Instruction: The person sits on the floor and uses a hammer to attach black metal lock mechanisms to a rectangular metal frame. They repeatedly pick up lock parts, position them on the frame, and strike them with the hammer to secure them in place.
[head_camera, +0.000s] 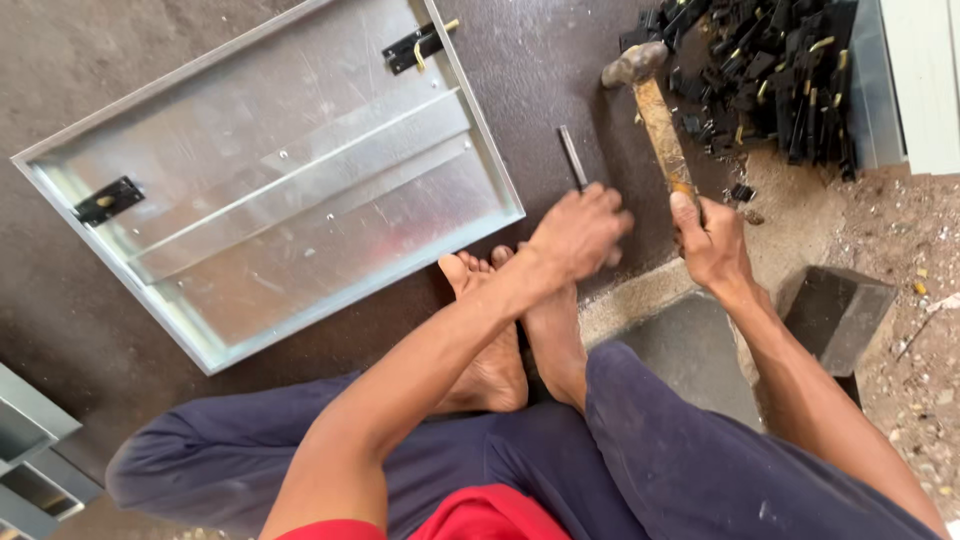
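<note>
I note the right hand wrapped around the wooden handle of a hammer whose head is raised near the pile of black latches, while the left hand pinches a thin metal rod against the dark floor, just beside the metal panel.

Head-worn view, steeply down, close.
</note>
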